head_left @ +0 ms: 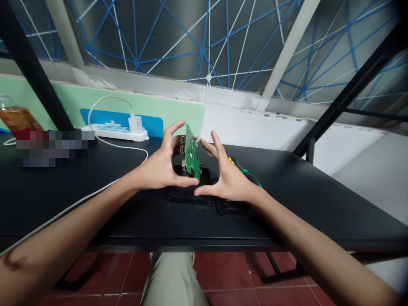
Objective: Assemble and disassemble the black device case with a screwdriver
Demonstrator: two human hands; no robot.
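Green circuit board (192, 157) stands on its edge in the air, over a black box (188, 196) on the dark table (306, 204). The left hand (156, 168) pinches it, with the thumb at the low corner and the fingers up near the top. Maybe it is held by its edges so the skin stays off the tiny parts on its flat side. The right hand (234, 180) is spread wide, thumb and fingers well apart, close by the board; perhaps it is there to help steady it. I cannot tell if its thumb touches the left thumb, or whose fingertip peeks out behind the board. The metal sockets on the board's left side are partly tucked behind the left hand. Both hands cover some of the box, and a flat black piece (231, 208) is mostly under the right hand, so its shape is hard to make out. A tool with a green and yellow handle (251, 177) lies just past that hand, which hides part of it. A bottle (19, 119) is cut off at the left, and blurry squares cover something beside it.
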